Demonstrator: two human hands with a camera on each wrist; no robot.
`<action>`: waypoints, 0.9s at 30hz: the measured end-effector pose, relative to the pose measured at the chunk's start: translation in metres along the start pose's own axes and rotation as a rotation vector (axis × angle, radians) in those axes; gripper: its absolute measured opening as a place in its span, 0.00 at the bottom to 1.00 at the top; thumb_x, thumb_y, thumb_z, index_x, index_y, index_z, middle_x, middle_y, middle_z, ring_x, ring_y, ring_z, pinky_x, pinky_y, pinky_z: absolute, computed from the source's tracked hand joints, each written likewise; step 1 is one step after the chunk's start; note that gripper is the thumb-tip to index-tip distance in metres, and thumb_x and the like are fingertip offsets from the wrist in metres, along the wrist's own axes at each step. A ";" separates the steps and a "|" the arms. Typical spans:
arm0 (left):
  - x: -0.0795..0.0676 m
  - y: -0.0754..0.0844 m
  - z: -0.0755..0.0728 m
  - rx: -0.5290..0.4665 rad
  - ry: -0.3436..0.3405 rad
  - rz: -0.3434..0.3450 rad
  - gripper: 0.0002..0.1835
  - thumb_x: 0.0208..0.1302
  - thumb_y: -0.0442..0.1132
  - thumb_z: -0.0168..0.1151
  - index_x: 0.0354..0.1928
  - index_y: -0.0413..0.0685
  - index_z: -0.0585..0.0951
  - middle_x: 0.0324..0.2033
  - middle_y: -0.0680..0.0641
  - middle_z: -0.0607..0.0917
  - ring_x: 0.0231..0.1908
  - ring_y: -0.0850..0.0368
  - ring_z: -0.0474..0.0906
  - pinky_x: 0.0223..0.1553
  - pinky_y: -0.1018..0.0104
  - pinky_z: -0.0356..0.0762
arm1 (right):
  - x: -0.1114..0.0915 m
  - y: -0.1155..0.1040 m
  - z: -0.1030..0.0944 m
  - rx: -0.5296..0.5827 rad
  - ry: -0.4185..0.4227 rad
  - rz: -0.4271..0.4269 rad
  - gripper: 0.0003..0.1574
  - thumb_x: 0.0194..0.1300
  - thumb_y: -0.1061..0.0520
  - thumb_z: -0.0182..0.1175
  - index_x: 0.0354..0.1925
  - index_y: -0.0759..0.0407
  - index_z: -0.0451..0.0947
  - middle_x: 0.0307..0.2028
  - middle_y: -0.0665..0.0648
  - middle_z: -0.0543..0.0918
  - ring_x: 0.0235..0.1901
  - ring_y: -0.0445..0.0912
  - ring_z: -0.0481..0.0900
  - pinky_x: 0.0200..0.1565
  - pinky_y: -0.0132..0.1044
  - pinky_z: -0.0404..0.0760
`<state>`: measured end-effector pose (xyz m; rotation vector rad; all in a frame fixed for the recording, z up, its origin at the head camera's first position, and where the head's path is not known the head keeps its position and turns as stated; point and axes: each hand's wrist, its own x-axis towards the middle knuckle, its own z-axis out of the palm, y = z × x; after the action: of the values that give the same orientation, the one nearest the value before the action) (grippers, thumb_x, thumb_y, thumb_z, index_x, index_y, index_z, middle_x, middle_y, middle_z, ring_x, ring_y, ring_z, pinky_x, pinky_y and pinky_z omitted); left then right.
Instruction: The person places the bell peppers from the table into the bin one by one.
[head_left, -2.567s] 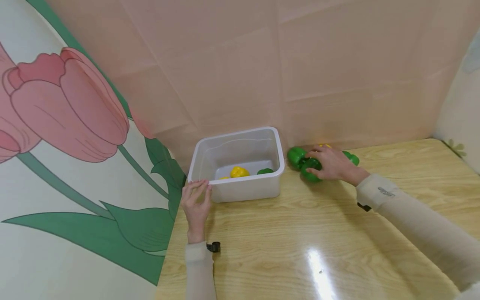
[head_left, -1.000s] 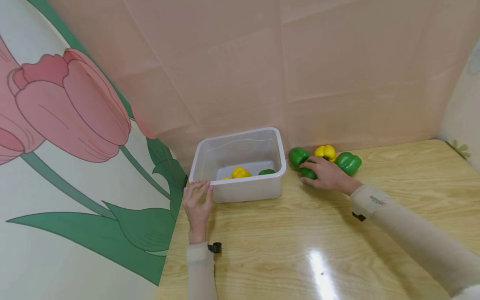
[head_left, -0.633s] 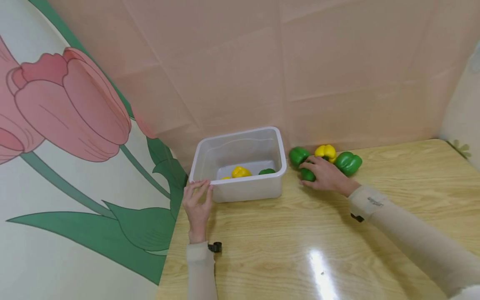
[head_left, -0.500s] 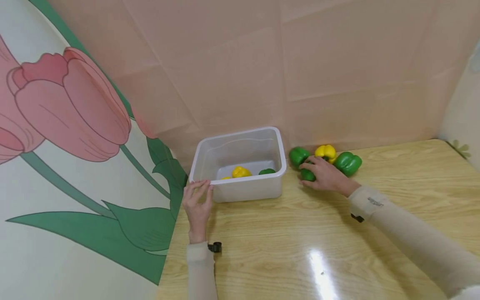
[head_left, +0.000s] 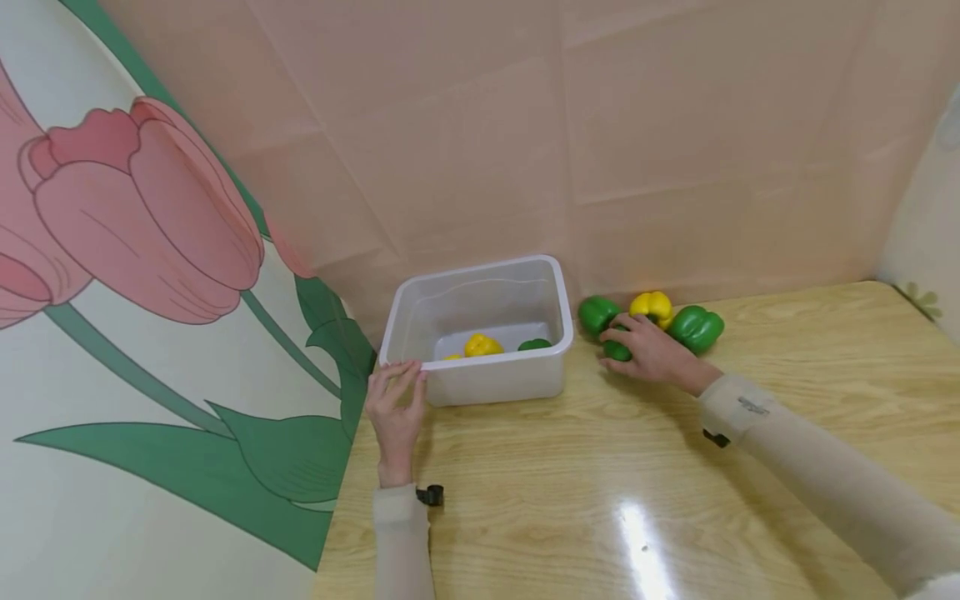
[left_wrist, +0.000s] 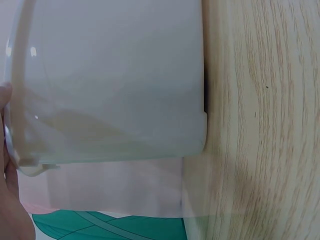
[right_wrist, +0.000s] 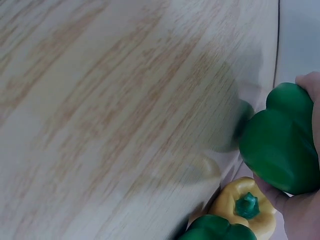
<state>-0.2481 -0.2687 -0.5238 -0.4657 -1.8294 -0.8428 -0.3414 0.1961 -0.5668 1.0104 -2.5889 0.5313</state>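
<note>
Left hand (head_left: 393, 414) pinches the bin (head_left: 491, 385) by its near-left rim, close to the table (head_left: 525, 500) edge; right hand (head_left: 657, 351) grips a green pepper (right_wrist: 281, 146) right of the bin, the table extending in front.

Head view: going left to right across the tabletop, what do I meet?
Left hand, yellow sliver inside bin, binned yellow pepper, binned green pepper, loose green pepper beside bin, loose yellow pepper, rightmost green pepper.

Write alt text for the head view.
A right hand holds a green pepper beside two other green peppers and a yellow pepper on a wooden table. Left of them, the left hand grips the near rim of a pale bin containing yellow and green peppers.
</note>
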 end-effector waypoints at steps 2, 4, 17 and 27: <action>0.000 0.000 0.000 0.006 -0.002 -0.003 0.12 0.58 0.27 0.80 0.45 0.40 0.93 0.42 0.41 0.92 0.46 0.39 0.86 0.63 0.48 0.77 | 0.000 -0.001 -0.001 -0.001 0.003 0.002 0.25 0.65 0.49 0.77 0.53 0.63 0.86 0.53 0.66 0.81 0.52 0.62 0.79 0.60 0.62 0.77; 0.000 0.000 0.001 0.011 -0.002 -0.005 0.12 0.59 0.28 0.80 0.46 0.41 0.93 0.42 0.41 0.92 0.47 0.39 0.86 0.63 0.47 0.77 | 0.000 -0.002 -0.003 0.002 -0.002 0.013 0.26 0.65 0.47 0.77 0.54 0.62 0.86 0.54 0.65 0.81 0.52 0.62 0.79 0.59 0.62 0.79; -0.001 0.000 0.000 0.003 -0.005 -0.009 0.13 0.59 0.28 0.80 0.46 0.41 0.93 0.43 0.41 0.92 0.47 0.38 0.86 0.61 0.40 0.78 | -0.001 -0.007 -0.015 -0.048 0.078 -0.101 0.22 0.64 0.50 0.77 0.52 0.60 0.87 0.54 0.65 0.81 0.51 0.64 0.79 0.57 0.63 0.77; -0.001 0.000 0.000 0.004 -0.007 -0.012 0.13 0.59 0.28 0.79 0.47 0.41 0.93 0.43 0.41 0.92 0.47 0.38 0.86 0.64 0.48 0.77 | -0.001 -0.012 -0.026 -0.097 0.224 -0.242 0.35 0.82 0.33 0.51 0.50 0.61 0.88 0.52 0.66 0.83 0.48 0.63 0.79 0.53 0.60 0.76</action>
<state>-0.2479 -0.2688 -0.5253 -0.4560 -1.8421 -0.8465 -0.3286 0.2002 -0.5415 1.1411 -2.2365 0.4247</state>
